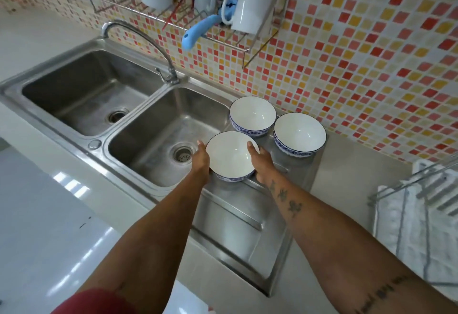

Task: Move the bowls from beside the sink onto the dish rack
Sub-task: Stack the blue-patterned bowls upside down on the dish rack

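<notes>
Three white bowls with blue patterned outsides stand on the steel drainboard [238, 224] right of the sink. The nearest bowl [230, 157] is held between both hands: my left hand [202, 161] grips its left rim and my right hand [261, 162] grips its right rim. Behind it stand a second bowl [252, 115] and, further right, a third bowl [300, 132], both untouched and upright. A wire dish rack [426, 184] on a white towel shows at the right edge, only partly in view.
A double steel sink [153, 135] with a curved tap [158, 50] lies to the left. A wall-mounted wire rack [223, 38] above holds white mugs [252, 3] and a blue-handled utensil [198, 32]. Tiled wall stands close behind the bowls.
</notes>
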`<state>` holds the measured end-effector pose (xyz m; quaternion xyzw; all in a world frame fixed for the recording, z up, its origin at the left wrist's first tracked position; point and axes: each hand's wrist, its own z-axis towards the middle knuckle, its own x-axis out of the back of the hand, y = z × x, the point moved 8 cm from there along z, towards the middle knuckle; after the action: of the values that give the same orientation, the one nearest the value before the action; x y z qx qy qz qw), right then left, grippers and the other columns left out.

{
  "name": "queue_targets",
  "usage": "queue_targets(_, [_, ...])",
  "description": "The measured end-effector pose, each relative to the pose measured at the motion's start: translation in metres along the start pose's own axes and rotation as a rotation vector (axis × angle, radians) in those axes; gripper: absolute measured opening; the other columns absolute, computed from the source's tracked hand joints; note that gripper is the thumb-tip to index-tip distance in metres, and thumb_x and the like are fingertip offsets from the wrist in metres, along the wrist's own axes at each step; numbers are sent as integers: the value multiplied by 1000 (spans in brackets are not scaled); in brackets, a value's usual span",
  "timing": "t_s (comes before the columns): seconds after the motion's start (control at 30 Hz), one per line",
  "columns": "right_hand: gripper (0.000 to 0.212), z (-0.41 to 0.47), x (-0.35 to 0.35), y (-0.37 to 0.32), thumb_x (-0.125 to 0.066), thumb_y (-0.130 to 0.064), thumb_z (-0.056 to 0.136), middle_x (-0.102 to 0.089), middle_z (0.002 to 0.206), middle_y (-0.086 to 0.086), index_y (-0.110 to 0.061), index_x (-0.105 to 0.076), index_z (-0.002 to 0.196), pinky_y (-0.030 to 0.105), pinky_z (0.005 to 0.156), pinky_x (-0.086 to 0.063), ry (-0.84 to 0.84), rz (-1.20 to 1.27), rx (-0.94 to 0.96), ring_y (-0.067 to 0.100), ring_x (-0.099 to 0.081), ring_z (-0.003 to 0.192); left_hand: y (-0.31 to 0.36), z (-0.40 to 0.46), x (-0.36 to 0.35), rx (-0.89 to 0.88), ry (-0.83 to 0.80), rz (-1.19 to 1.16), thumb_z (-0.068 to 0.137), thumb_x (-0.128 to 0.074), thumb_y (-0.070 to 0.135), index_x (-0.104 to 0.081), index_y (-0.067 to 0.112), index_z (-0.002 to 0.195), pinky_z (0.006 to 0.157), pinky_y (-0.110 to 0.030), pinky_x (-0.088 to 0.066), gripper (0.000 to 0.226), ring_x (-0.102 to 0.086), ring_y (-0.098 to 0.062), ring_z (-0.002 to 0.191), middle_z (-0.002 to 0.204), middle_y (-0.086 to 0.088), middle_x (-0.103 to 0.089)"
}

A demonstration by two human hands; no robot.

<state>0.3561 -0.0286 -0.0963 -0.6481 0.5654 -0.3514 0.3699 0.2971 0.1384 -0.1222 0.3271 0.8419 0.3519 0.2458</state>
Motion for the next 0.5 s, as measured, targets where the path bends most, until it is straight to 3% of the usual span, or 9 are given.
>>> queue_targets(0.07, [39, -4, -2, 1, -54, -32, 96, -65, 114, 16, -2, -57, 121, 42, 92, -52, -3, 24, -13, 25, -60, 94, -2, -7, -2, 7, -4, -44, 100, -29, 54, -59, 14, 115, 72, -32, -53, 52, -64, -26, 80, 84, -2, -66])
queue_targets(0.13, [39, -9, -1, 0, -53, -33, 96, -65, 113, 16, -3, -59, 120, 46, 95, -53, -1, 26, -14, 25, -60, 94, -3, -13, -2, 14, 15, -84, 100, -30, 52, -57, 16, 110, 79, -38, -53, 45, -63, -29, 94, 101, -7, -68])
queue_targets(0.23, [41, -26, 6, -10, -49, -38, 97, -64, 114, 13, -7, -58, 122, 34, 78, -56, 8, 51, -12, 23, -59, 94, -3, -33, -5, 52, 13, -139, 100, -31, 52, -57, 15, 120, 83, -38, -52, 49, -63, -30, 107, 114, -8, -64])
queue_targets(0.3, [45, -38, 12, -18, -44, -43, 98, -62, 116, 7, -11, -56, 126, 28, 69, -52, 19, 109, -8, 23, -59, 98, 4, -46, -11, 33, -4, -139, 101, -28, 51, -60, 17, 104, 73, -33, -52, 46, -65, -29, 93, 113, -9, -66])
queue_targets(0.37, [44, -52, 21, -33, -41, -48, 97, -61, 126, 4, -18, -56, 125, 37, 87, -53, 43, 188, 42, 24, -59, 111, 21, -67, -22, -7, -35, -148, 102, -25, 49, -57, 18, 84, 66, -30, -50, 48, -63, -25, 80, 102, -10, -67])
queue_targets(0.4, [38, -62, 28, -44, -41, -46, 97, -62, 125, 3, -20, -58, 119, 41, 95, -51, 77, 222, 85, 24, -57, 114, 32, -79, -28, -38, -55, -170, 103, -23, 47, -57, 19, 81, 68, -31, -50, 49, -63, -26, 82, 96, -8, -67])
queue_targets(0.5, [20, -108, 53, -91, -43, -34, 99, -62, 96, -5, -26, -59, 89, 41, 95, -46, 157, 310, 222, 21, -54, 102, 68, -121, -46, -108, -156, -252, 102, -20, 50, -59, 21, 79, 79, -38, -51, 53, -62, -29, 98, 103, -7, -67])
